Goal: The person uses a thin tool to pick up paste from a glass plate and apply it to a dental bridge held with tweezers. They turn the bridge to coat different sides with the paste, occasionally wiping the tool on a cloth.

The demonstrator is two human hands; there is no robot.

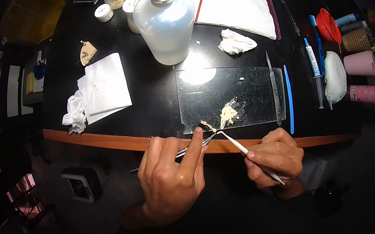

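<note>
My left hand (171,175) is closed around metal tweezers (208,140), whose tips meet a tiny pale piece (215,131) at the front edge of a glass plate (208,95). In my right hand (274,158) is a white thin-tipped tool (235,143), its tip touching or very near that piece. Just beyond the tips, a mound of cream-coloured paste (228,114) lies smeared on the glass. A small beige strip (206,124) is by my left fingertip. Along the plate's right side lies a metal scalpel (275,92).
A large bottle (167,30) stands behind the plate. Folded white paper (106,87) and crumpled tissue (74,113) lie left. A blue stick (290,99), a paste syringe (315,71) and pink cups (361,64) are right. The wooden table edge (96,139) runs along the front.
</note>
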